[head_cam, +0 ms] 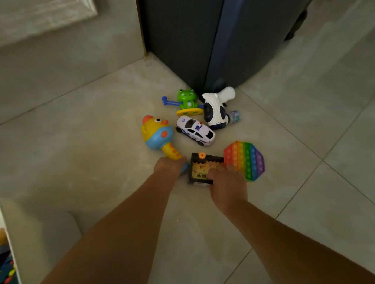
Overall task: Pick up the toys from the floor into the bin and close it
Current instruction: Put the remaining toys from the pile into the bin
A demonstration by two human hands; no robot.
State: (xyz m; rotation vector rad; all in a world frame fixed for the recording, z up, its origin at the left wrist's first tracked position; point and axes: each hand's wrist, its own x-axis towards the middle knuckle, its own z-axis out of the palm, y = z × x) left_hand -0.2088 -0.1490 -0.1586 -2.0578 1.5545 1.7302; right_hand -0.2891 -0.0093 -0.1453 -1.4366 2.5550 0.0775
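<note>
While the left hand (169,168) curls around the yellow handle of the glossy plastic duck rattle (157,134), the right hand (227,183) pinches a square black box (203,169) beside the bumpy rainbow octagon pad (249,159) on the smooth tile floor (93,148).

Floor (94,161): smooth stone-look tile, low sheen.
Police car (195,130): glossy plastic.
Duck rattle (157,133): smooth plastic.
Rainbow pop pad (247,157): matt, silicone-like.
Frog toy (187,98): glossy plastic.
</note>
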